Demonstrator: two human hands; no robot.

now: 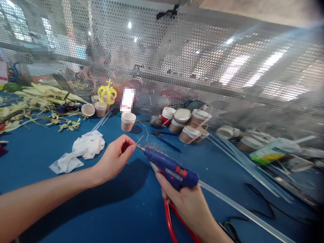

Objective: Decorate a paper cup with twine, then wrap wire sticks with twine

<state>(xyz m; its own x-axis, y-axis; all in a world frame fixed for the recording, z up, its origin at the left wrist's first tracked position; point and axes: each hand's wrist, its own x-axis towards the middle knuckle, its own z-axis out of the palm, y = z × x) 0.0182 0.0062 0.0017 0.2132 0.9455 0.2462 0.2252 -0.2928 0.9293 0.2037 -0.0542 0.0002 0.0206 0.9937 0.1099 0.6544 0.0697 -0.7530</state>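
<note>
Low in the frame, the right hand (188, 202) grips one blue glue gun (170, 167) at centre. The left hand (115, 157) pinches something fine, perhaps a glue thread, at its nozzle. One crumpled white cloth (87, 145) lies centre left.

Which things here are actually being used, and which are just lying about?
In use: blue glue gun in right hand; thin wire pinched by left hand.

Lying about: white cloth, paper cups, yellow crown, spare glue sticks, dried leaves.
</note>
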